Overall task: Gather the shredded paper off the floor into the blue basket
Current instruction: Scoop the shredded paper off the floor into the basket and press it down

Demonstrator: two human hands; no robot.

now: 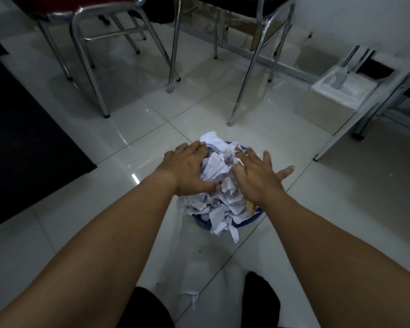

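I see both of my hands spread flat over the heap of shredded paper (219, 185) that fills the blue basket (245, 222) just below the middle of the frame. My left hand (189, 170) lies palm down on the left flank of the heap, its fingers (197, 147) released and splayed, the thumb stretched toward the middle of the pile; it presses on the paper without closing around any of it. My right hand (258, 176) lies palm down on the right flank, likewise loose and spread, with the thumb pointing to the right edge of the pile. The paper rises well above the basket's rim, so only slivers of blue show at the top and along the lower right. A few strips hang over the lower rim and touch the white tiled floor (329, 197). Two loose scraps (192, 295) lie apart from the basket on the floor near the bottom centre, between my dark-clad knees (149, 308).

In the upper left of the frame stands a chrome-legged chair with a red seat (88, 31), and a second set of chrome chair legs (251, 72) stands in the upper middle. At the right, beside a white metal frame (365, 114), sits a white box (334, 93) with a pale bottle standing in it. A dark mat (21, 138) covers the floor along the left edge.
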